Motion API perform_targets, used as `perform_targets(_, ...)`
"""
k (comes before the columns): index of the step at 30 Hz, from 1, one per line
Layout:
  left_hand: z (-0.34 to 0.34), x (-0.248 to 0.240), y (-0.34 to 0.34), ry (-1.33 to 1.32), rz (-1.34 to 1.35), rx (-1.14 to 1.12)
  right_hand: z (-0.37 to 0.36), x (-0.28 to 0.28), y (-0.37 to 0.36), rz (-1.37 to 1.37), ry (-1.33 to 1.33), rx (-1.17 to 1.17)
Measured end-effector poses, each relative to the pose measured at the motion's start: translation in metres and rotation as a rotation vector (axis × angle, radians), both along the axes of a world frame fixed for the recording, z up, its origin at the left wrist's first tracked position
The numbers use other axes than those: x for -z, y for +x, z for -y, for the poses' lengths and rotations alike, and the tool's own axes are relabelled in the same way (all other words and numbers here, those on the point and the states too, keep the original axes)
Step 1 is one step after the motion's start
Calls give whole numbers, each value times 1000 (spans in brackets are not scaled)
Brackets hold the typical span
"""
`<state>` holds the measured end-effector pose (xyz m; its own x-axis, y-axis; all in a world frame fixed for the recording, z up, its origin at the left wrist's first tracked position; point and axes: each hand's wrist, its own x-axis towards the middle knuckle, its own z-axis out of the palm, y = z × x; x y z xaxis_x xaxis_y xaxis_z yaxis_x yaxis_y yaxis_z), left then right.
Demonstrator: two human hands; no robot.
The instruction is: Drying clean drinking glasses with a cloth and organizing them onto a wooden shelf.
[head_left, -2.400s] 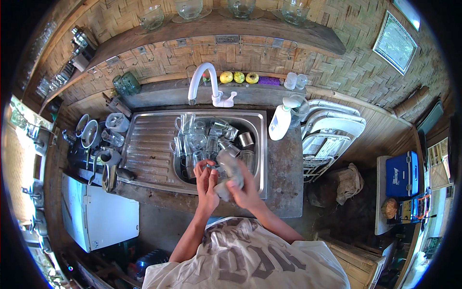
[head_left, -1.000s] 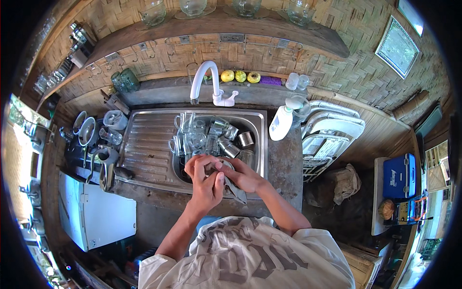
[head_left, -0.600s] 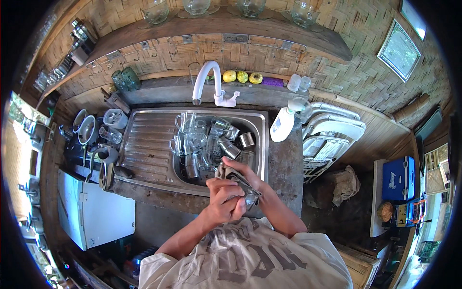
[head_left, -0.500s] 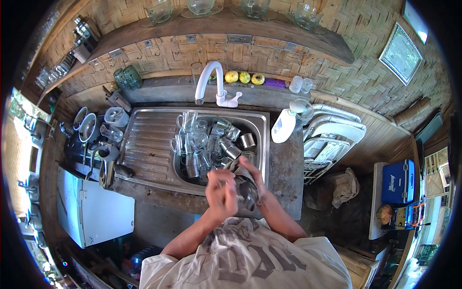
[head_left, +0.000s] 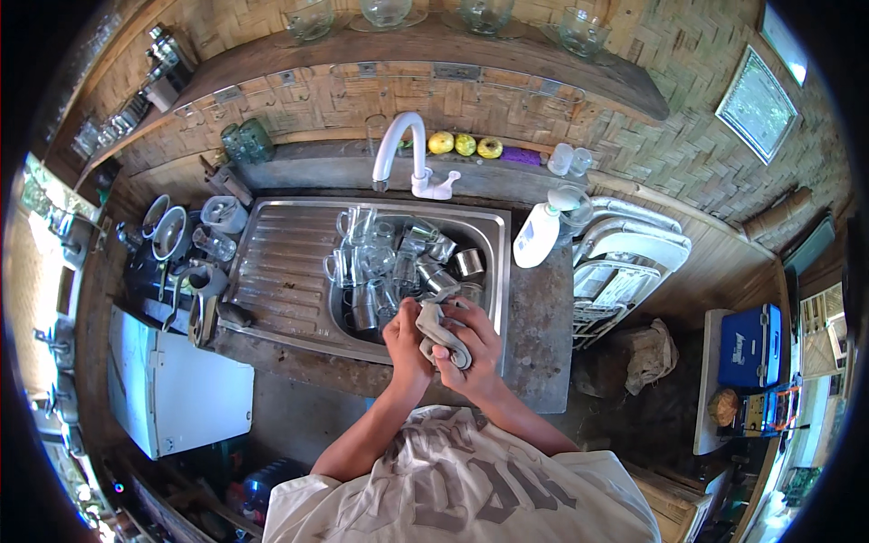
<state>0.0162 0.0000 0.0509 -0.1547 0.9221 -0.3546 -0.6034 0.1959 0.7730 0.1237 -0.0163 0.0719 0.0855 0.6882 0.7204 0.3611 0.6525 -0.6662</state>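
Note:
Both hands are together in front of the sink's near edge, around a bunched grey-beige cloth (head_left: 433,324). My right hand (head_left: 473,342) grips the cloth from the right, its thumb pressed across the front. My left hand (head_left: 407,342) is closed against the cloth's left side. Whether something sits wrapped inside the cloth cannot be made out. Just beyond them, the steel sink (head_left: 493,271) holds a pile of clear glass mugs (head_left: 348,267) and shiny metal cups (head_left: 470,262), several tipped on their sides.
A white faucet (head_left: 398,149) arches over the sink. To its right stands a white bottle (head_left: 537,237); white folded chairs (head_left: 625,249) lean beyond. Pots (head_left: 170,237) crowd the left end of the counter. Glass cups (head_left: 579,32) line the wooden shelf (head_left: 425,54) above.
My hands have come closer together, and the cloth, which hung partly spread between them, is now bunched up. My left hand has turned and lowered beside it.

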Motion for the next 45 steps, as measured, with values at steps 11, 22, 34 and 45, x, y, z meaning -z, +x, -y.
perform_targets(11, -10, 3, -5, -266, 561, 184, -11, -2, 0, -299, -3, -164)
perform_targets(22, -12, 21, -34, -296, 293, 39, -6, -8, -2, -694, -570, -175)
perform_targets(34, -5, -35, -13, 996, -1122, -8, -11, 11, 2, -1483, -1240, -647)
perform_targets(45, -6, 20, 2, 665, -607, -27, -7, 37, 10, -1544, -1264, -554)
